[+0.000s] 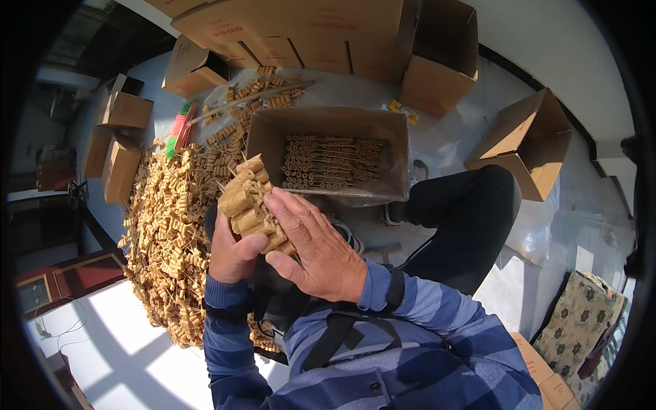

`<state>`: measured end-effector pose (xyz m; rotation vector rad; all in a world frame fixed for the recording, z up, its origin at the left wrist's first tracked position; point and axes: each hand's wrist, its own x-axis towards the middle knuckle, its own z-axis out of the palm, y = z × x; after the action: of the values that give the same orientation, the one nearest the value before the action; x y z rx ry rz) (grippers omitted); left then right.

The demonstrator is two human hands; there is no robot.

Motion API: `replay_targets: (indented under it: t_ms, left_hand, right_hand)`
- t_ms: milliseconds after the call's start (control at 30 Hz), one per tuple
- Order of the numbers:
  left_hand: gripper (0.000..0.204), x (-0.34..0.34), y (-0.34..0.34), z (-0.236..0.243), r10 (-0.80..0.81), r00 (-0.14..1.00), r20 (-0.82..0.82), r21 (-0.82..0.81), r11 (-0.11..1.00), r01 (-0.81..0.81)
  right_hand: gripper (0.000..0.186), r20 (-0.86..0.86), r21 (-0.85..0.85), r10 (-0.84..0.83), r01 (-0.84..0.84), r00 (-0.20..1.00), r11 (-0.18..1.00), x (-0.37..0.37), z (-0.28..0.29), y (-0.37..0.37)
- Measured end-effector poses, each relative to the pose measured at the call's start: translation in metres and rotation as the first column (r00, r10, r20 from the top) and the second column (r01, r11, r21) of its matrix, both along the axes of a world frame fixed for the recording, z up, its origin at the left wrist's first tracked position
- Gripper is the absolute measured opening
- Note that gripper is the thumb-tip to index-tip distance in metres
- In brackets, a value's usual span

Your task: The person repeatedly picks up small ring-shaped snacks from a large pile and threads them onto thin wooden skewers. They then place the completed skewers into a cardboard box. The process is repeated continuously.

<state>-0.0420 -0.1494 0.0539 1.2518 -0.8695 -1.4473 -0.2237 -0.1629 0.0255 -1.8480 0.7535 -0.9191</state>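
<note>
1. Skewered-roll bundle [246, 205]: in hand, off the near-left corner of the central carton [328, 121], outside it. Not in with the rows.
2. Fingers: left hand [231, 249] wrapped round the bundle's left side and underside, gripping it. Right hand [318, 249] has fingers nearly straight, pressed along its right side, so the hold is shared.
3. Done, as far as visible: tidy rows of skewered rolls [331, 162] lie inside the central carton, roll ends showing, thin sticks crossing mid-carton. Carton walls rise well above the rows; I'd call it part-filled. Layer count: can't tell.
4. Left: big loose heap [167, 246] to the left of the carton, running toward the person; stray pieces [277, 101] beyond its far-left corner. Far more loose than in rows, so I'd judge it early.
5. Around: row of cardboard boxes [294, 34] behind the carton; open box [437, 89] off its far-right corner; another open box [516, 143] farther right; yellow packet [403, 111] just beside the far-right corner.
6. In the way: red-and-green broom [181, 130] far-left of the carton, handle lying across strays; bent knee [478, 191] right of the carton, probably limiting access that side. Near-left approach looks freer.
</note>
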Motion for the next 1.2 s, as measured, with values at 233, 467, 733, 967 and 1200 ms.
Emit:
replay_targets:
  t_ms: [233,467,733,967,1200]
  left_hand:
    - [0.106,-0.019,-0.132,0.009,-0.468,0.471,0.748,0.096,0.778,0.621]
    - [0.092,-0.086,-0.211,-0.132,-0.526,-0.444,0.726,0.655,0.332,0.679]
    - [0.093,-0.120,-0.229,-0.277,-0.556,-0.503,0.662,0.671,0.141,0.728]
    - [0.092,-0.151,-0.214,-0.334,-0.519,-0.547,0.656,0.667,0.060,0.743]
    - [0.092,-0.151,-0.188,-0.351,-0.558,-0.373,0.741,0.573,0.238,0.784]
  right_hand:
    - [0.071,-0.174,0.139,-0.284,0.309,0.943,0.941,-0.127,0.006,-0.051]
    - [0.053,0.012,0.259,-0.671,0.646,0.741,0.718,-0.201,-0.001,-0.124]
    - [0.060,-0.222,0.498,-0.550,0.578,0.805,0.646,-0.190,-0.015,-0.145]
    - [0.067,-0.236,0.504,-0.518,0.560,0.822,0.658,-0.185,-0.022,-0.149]
    - [0.065,-0.183,0.537,-0.496,0.509,0.849,0.672,-0.182,-0.024,-0.147]
